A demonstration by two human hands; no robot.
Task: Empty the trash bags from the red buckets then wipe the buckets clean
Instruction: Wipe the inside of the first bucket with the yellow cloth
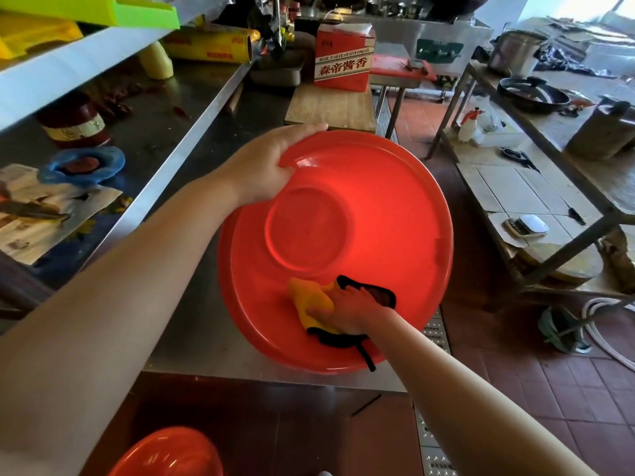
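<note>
Bucket [378, 201] tipped on tabletop [192, 338], no bag inside; left hand [264, 166] fingers curl over its far-left rim; right hand [347, 307] fingers flat, pressing cloth [309, 297] on its near inner wall; wiping judged under way; second bucket [171, 455] below its near edge, state unclear.

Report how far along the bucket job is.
Done: the red bucket holds no trash bag. In hand: the left hand grips its rim while the right hand presses a yellow cloth on its inner wall. Left: possibly the second red bucket, partly in view; its state is unclear.
</note>
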